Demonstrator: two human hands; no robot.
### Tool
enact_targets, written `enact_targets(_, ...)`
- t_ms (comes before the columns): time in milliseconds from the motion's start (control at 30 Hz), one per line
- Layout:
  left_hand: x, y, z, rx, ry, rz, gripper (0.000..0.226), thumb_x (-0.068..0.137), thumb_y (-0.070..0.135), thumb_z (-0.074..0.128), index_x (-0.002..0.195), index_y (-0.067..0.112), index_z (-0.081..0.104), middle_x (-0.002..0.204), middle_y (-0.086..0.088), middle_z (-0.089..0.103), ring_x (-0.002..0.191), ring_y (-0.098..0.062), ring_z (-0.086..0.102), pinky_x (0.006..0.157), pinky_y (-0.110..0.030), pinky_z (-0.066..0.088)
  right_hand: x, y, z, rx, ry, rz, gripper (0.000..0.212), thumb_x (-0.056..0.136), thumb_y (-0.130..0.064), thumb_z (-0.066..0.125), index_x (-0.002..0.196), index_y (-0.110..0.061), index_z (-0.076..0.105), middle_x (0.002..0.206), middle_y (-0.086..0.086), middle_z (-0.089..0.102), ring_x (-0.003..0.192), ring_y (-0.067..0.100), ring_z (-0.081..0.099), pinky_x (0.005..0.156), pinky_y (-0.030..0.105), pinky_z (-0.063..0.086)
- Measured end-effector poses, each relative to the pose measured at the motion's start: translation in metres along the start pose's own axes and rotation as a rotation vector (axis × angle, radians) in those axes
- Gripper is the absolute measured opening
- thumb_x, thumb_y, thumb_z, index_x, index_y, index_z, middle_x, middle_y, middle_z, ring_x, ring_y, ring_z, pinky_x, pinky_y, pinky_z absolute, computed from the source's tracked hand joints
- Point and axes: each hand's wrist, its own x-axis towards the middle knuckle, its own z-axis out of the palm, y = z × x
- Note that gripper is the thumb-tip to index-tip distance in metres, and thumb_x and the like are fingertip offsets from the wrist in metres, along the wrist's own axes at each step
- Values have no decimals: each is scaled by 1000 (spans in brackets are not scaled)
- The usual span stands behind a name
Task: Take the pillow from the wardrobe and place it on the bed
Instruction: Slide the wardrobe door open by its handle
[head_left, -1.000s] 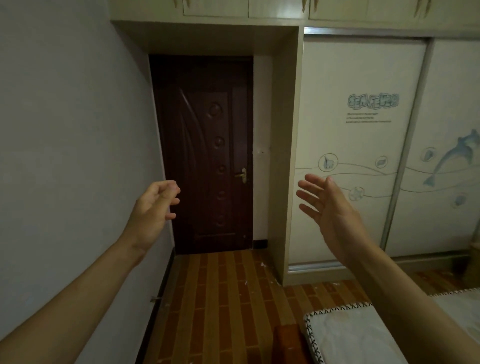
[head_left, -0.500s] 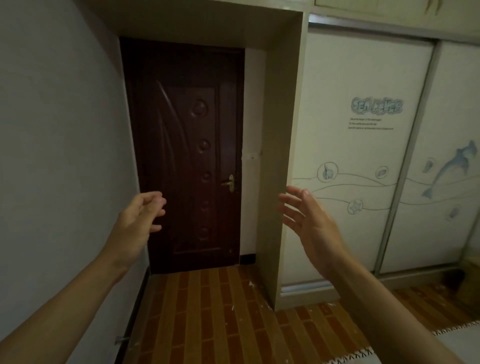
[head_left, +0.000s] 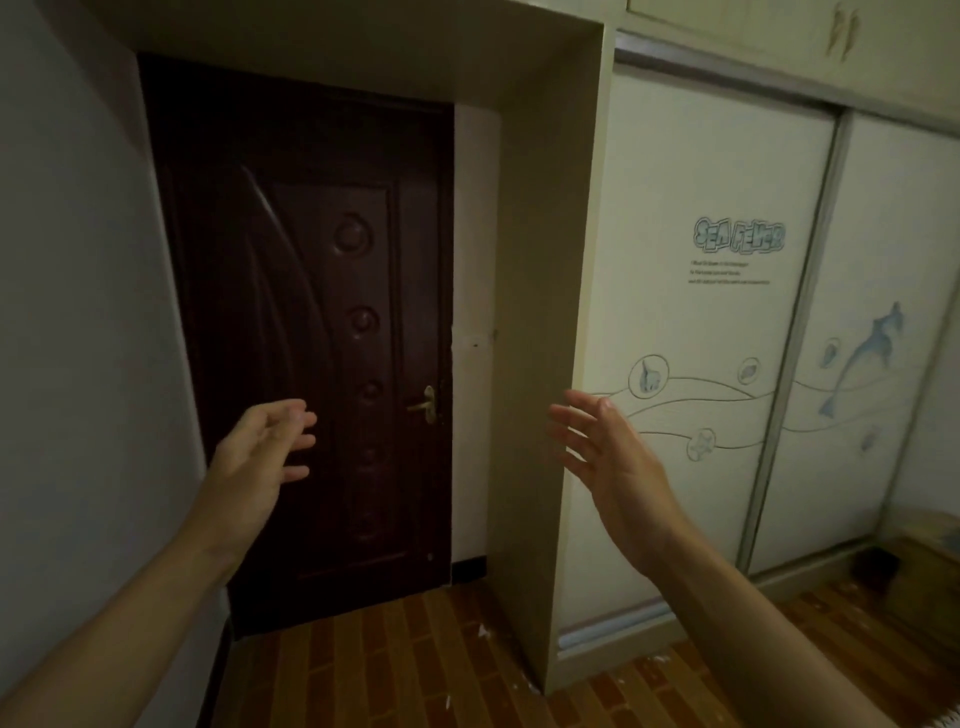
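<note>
The cream wardrobe (head_left: 691, 322) fills the right side, its two sliding doors closed and printed with "SEA FEVER" lettering and a blue dolphin. No pillow shows. My right hand (head_left: 613, 467) is raised in front of the wardrobe's left corner, palm turned left, fingers spread, holding nothing. My left hand (head_left: 260, 452) hovers in front of the dark door, fingers loosely curled and apart, also holding nothing. Only a sliver of the bed's edge (head_left: 948, 722) shows at the bottom right corner.
A dark brown door (head_left: 322, 338) with a brass handle (head_left: 426, 405) stands shut in the recess ahead. A grey wall runs along the left. Brown brick-pattern floor lies below. A wooden box (head_left: 919, 577) sits low at the far right.
The view has moved closer to the wardrobe and door, and the bed has slid almost out of the bottom. Both hands stay raised and apart.
</note>
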Motion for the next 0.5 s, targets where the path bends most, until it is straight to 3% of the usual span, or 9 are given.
enact_targets(300,123,-82,43,4,-62,-19,44,83,60,46,117,35,57,121,6,64,110,-8,62,87,-36,52,118,79,-3,3,83,8,51,93,-60,35,129,-31,57,125,-10,67,117,8,63,105,33,45)
enact_targets(500,217,-141,120,-27,-134,-18,44,83,57,45,118,32,58,121,6,64,111,-10,62,86,-35,53,212,129,-40,31,196,-27,50,96,-54,34,133,-27,54,131,-4,64,120,13,62,107,40,44)
